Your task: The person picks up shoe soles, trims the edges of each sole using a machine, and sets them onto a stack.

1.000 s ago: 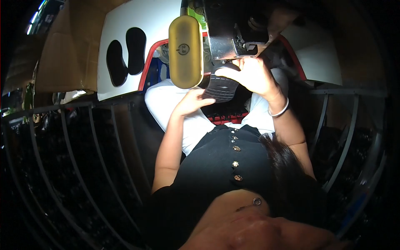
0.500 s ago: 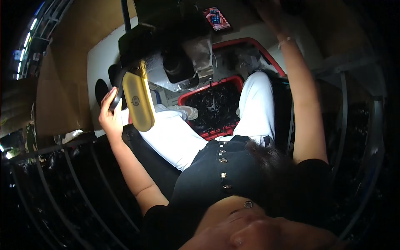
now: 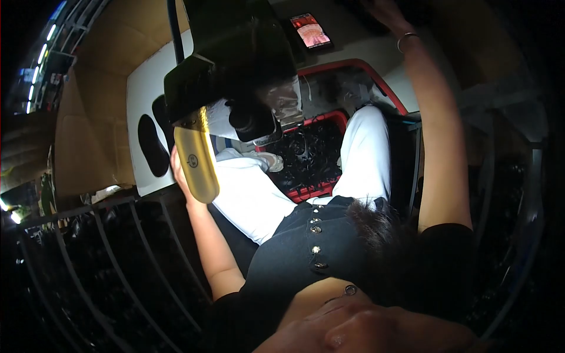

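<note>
My left hand point(image 3: 179, 169) is mostly hidden behind a long yellow lamp point(image 3: 197, 166) with a lit edge. Only its outer edge and wrist show, so whether it holds anything is hidden. Beside it, a black insole-shaped piece point(image 3: 154, 145) lies on the white tabletop point(image 3: 136, 117), with a second black piece point(image 3: 160, 109) partly covered by the dark machine point(image 3: 232, 65). On the far right, my right hand point(image 3: 385, 13) reaches over the table's far side towards something dark. Its fingers are dim and hard to make out.
A phone point(image 3: 311, 31) with a lit screen lies behind the machine. Below the table edge, a red crate point(image 3: 344, 126) holds black scraps between my legs. A red-rimmed opening point(image 3: 376, 79) is in the tabletop. Cardboard point(image 3: 94, 117) stands at the left, metal bars point(image 3: 106, 247) around me.
My left hand, earlier gripping a black flat piece left of the lamp, has moved right behind the lamp. A black piece now shows whole on the tabletop. The phone picture changed.
</note>
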Motion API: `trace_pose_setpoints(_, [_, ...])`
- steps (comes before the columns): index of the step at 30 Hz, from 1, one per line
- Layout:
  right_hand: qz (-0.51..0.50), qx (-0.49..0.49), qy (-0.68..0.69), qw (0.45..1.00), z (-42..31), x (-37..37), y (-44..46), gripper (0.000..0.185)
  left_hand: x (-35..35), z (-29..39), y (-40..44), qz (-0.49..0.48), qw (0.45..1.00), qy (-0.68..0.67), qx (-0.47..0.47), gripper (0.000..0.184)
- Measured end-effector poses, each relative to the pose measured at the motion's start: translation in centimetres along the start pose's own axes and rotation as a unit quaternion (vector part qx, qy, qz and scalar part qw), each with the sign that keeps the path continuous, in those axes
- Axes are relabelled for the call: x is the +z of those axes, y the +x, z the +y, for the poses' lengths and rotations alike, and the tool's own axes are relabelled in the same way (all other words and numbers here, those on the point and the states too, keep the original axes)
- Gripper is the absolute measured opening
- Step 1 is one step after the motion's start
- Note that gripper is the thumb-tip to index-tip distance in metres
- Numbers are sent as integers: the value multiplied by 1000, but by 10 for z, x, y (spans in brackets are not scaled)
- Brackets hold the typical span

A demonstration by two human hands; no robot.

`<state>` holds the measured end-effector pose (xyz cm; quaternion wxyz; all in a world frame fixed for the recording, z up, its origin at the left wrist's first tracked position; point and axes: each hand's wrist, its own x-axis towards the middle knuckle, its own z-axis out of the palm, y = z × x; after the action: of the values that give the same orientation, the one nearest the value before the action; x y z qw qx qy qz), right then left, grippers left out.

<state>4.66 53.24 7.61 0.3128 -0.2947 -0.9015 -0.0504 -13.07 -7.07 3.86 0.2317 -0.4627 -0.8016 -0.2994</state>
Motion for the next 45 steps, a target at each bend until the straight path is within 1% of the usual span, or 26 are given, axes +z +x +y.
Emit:
trace_pose_setpoints(3, [-85,25,42,995,-19,-41,-2,21,10,43,-11,-46,987,-89,-129,12])
trace_pose_setpoints(6, [15,-129,-68,989,-5,-36,-7,21,23,70,-15,-58,994,-74,-49,11])
trace_pose_setpoints(9, [197,-207,-49,957,-47,-99,-19,24,41,85,-31,-91,981,-162,-56,10])
trace_pose_setpoints(12, [177,-61,192,963,-115,-175,-58,28,47,116,-34,-141,950,-260,-102,11])
trace_pose_setpoints(14, [70,-85,256,960,-123,-190,-96,24,52,137,-33,-165,923,-332,-103,19])
trace_pose_setpoints(16, [76,-179,218,956,-169,-211,-126,25,56,163,-21,-117,934,-334,-50,36])
trace_pose_setpoints(17, [-10,-169,297,940,-186,-206,-140,25,51,177,-10,-132,930,-337,-68,45])
trace_pose_setpoints(18, [-96,-158,372,910,-200,-191,-158,25,47,190,0,-147,925,-341,-86,53])
trace_pose_setpoints(19, [-176,-106,466,861,-213,-173,-175,25,49,197,5,-178,884,-411,-135,62])
trace_pose_setpoints(20, [-252,-52,550,795,-223,-156,-193,24,46,196,11,-239,828,-469,-193,53])
trace_pose_setpoints(22, [-229,28,645,729,-232,-131,-215,27,44,188,17,-280,788,-498,-229,41])
trace_pose_setpoints(23, [-212,159,759,594,-238,-121,-234,33,41,189,21,-249,803,-492,-228,33])
trace_pose_setpoints(24, [-169,155,810,540,-244,-117,-251,44,43,187,22,-244,763,-532,-274,32])
trace_pose_setpoints(26, [-363,136,709,589,-240,-102,-282,44,45,181,23,-231,735,-552,-318,29])
trace_pose_setpoints(28, [-450,143,651,594,-246,-89,-315,40,46,179,26,-191,732,-559,-339,26])
trace_pose_setpoints(30, [-451,229,655,561,-247,-77,-344,36,45,178,26,-162,712,-574,-369,23])
trace_pose_setpoints(32, [-474,239,618,580,-231,-77,-353,34,45,177,19,-143,689,-604,-375,21])
trace_pose_setpoints(34, [-437,241,631,593,-208,-84,-348,33,48,173,11,-126,665,-633,-375,20])
trace_pose_setpoints(35, [-406,263,588,648,-189,-85,-349,35,50,170,8,-117,654,-648,-372,21])
trace_pose_setpoints(37, [-349,317,651,595,-158,-102,-322,40,52,166,5,-113,656,-650,-366,22])
trace_pose_setpoints(39, [-288,255,597,704,-122,-105,-297,41,52,163,4,-126,683,-624,-359,22])
trace_pose_setpoints(40, [-232,217,611,726,-117,-111,-276,43,48,163,7,-137,705,-602,-348,22])
trace_pose_setpoints(41, [-247,197,521,793,-109,-123,-252,44,43,163,11,-148,727,-580,-335,21])
trace_pose_setpoints(42, [-199,140,589,771,-117,-129,-228,43,39,162,14,-159,749,-558,-321,20])
trace_pose_setpoints(43, [-221,128,550,795,-110,-130,-211,42,40,159,12,-152,748,-557,-326,20])
trace_pose_setpoints(45, [-204,51,567,796,-129,-143,-179,40,44,148,2,-140,748,-554,-336,20])
